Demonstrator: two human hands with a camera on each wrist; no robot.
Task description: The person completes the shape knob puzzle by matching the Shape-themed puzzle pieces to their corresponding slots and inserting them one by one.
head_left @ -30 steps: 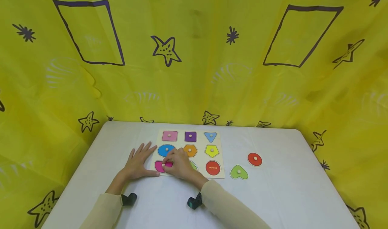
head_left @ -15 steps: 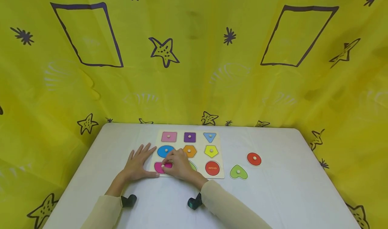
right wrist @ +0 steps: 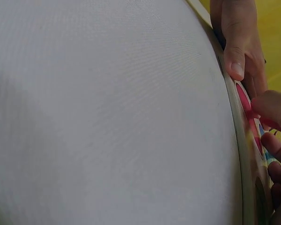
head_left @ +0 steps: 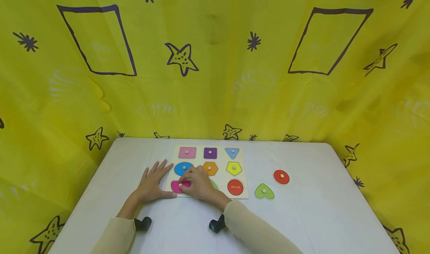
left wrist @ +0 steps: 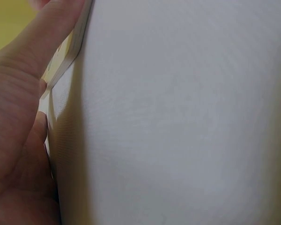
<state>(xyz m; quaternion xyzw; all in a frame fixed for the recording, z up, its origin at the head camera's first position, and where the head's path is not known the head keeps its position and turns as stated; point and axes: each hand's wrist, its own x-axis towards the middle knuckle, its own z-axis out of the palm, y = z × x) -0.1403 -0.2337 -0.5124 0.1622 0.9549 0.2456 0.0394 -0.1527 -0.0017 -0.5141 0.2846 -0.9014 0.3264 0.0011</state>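
A pale wooden knob puzzle board [head_left: 221, 194] lies on the table, filled with coloured shapes in three rows. My right hand [head_left: 199, 183] reaches over its near left part, thumb and forefinger pinching the knob of the magenta puzzle piece [head_left: 175, 186], which sits in its place on the board. That hand partly covers the green heart recess [head_left: 213, 185] beside it. My left hand [head_left: 152, 183] is spread flat at the board's left edge, its thumb [right wrist: 236, 65] on the near left corner in the right wrist view. The left wrist view shows mostly white tabletop.
Right of the board lie a loose green heart piece [head_left: 264, 191] and a loose red round piece [head_left: 281, 177]. A bare red circle recess [head_left: 235, 187] shows at the board's near right. A yellow patterned curtain [head_left: 215, 97] hangs behind the white table [head_left: 319, 209].
The head view has shifted very slightly. Both hands stay in place, the right still pinching the magenta piece's knob, and the loose pieces have not moved.
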